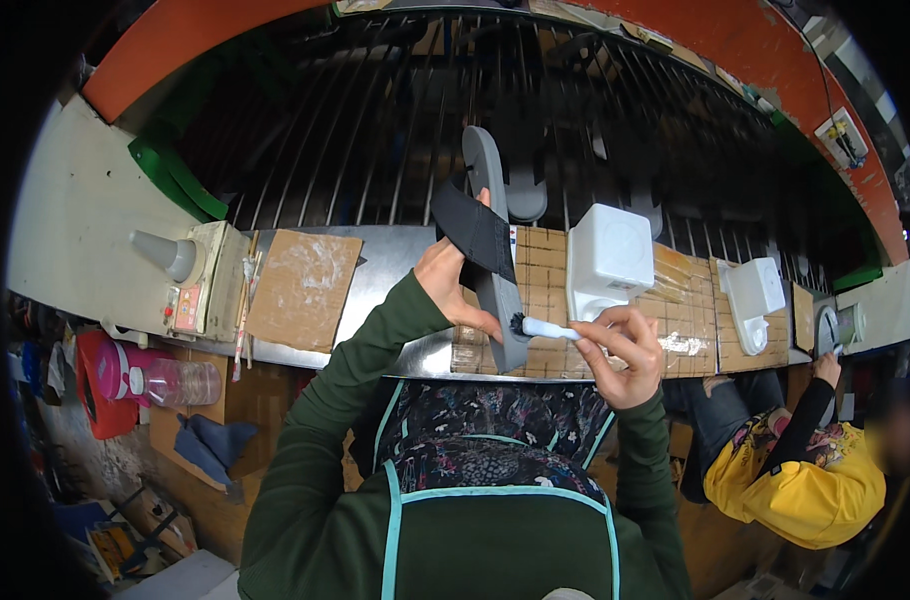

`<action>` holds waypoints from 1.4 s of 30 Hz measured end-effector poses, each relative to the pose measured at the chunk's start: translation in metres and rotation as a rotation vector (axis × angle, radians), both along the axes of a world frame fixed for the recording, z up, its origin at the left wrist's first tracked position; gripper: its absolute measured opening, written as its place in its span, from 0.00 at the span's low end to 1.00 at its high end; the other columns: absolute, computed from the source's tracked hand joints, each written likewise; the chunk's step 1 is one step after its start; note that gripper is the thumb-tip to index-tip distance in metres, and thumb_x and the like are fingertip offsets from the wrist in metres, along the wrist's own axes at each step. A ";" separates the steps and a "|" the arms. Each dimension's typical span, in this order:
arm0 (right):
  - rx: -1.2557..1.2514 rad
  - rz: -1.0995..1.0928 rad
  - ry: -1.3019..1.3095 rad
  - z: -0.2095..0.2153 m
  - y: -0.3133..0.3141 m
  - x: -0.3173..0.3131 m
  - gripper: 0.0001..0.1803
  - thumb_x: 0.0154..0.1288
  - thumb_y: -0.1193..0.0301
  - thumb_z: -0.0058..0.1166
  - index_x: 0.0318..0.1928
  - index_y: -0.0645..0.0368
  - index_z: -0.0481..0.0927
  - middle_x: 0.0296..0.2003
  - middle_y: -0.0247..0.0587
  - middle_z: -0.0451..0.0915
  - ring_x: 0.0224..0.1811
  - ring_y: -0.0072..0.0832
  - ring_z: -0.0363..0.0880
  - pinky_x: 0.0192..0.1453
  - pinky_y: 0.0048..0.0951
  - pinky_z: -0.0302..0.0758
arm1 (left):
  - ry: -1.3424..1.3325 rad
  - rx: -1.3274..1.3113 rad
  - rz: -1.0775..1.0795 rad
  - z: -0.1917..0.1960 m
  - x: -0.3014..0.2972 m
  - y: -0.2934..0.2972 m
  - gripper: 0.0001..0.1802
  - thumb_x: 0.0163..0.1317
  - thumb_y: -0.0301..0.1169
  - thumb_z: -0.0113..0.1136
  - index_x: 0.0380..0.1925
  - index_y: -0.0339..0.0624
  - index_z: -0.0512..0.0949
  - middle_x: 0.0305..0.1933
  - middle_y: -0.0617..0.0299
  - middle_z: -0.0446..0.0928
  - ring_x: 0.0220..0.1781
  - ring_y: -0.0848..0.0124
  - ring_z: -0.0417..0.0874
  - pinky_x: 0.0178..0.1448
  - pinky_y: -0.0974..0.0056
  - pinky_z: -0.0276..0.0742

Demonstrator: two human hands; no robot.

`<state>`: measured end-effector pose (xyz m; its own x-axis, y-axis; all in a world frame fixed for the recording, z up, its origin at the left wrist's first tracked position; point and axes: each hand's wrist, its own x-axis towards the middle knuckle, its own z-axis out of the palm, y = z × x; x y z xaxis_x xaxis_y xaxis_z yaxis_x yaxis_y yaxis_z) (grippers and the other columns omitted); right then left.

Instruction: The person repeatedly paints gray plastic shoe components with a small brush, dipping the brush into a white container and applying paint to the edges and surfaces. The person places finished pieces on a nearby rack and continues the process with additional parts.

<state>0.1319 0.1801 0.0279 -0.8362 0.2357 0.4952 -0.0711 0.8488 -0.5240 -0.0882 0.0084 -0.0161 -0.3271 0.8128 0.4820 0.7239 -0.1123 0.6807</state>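
My left hand (453, 285) grips a grey sandal sole (492, 205) that stands on edge, with a wide black strap (474, 232) across it. My right hand (623, 352) holds a small brush (543, 327) with a white handle. Its dark bristles touch the lower edge of the sole near my left fingers. Both hands are raised over a work surface covered with brown tape (545, 290), in front of a white glue pot (608, 256). My sleeves are dark green.
A dark wire rack (395, 120) holding grey soles runs behind the bench. To the left lie a cardboard sheet (303, 287) and a beige control box (200, 282). A pink bottle (155, 380) sits lower left. A person in a yellow top (805, 480) works at the right, beside another white pot (755, 295).
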 end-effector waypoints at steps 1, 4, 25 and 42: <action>-0.011 -0.003 0.002 0.000 0.000 0.000 0.12 0.51 0.72 0.66 0.39 0.52 0.87 0.31 0.29 0.77 0.28 0.22 0.69 0.40 0.26 0.56 | -0.001 0.015 0.003 0.001 -0.002 0.001 0.84 0.16 0.52 0.84 0.72 0.35 0.39 0.73 0.39 0.51 0.71 0.48 0.61 0.71 0.55 0.61; -0.028 0.005 0.028 0.001 0.000 -0.001 0.12 0.50 0.72 0.66 0.39 0.53 0.87 0.31 0.30 0.77 0.27 0.22 0.68 0.41 0.26 0.56 | -0.008 0.028 0.015 0.004 -0.007 0.003 0.83 0.18 0.51 0.85 0.72 0.36 0.40 0.68 0.39 0.60 0.68 0.50 0.66 0.70 0.56 0.62; 0.046 0.052 0.221 0.042 0.008 -0.029 0.14 0.48 0.74 0.68 0.39 0.53 0.87 0.30 0.31 0.75 0.28 0.23 0.67 0.38 0.27 0.58 | -0.840 0.103 -0.041 0.013 -0.008 0.026 0.35 0.51 0.22 0.69 0.59 0.35 0.65 0.55 0.59 0.72 0.53 0.72 0.75 0.59 0.65 0.75; 0.287 0.145 0.310 0.088 0.006 -0.048 0.15 0.45 0.75 0.68 0.39 0.51 0.87 0.31 0.30 0.76 0.30 0.23 0.68 0.40 0.27 0.58 | -1.369 -0.011 -0.213 0.015 0.021 0.027 0.49 0.49 0.73 0.50 0.54 0.40 0.71 0.49 0.54 0.78 0.50 0.69 0.80 0.48 0.68 0.79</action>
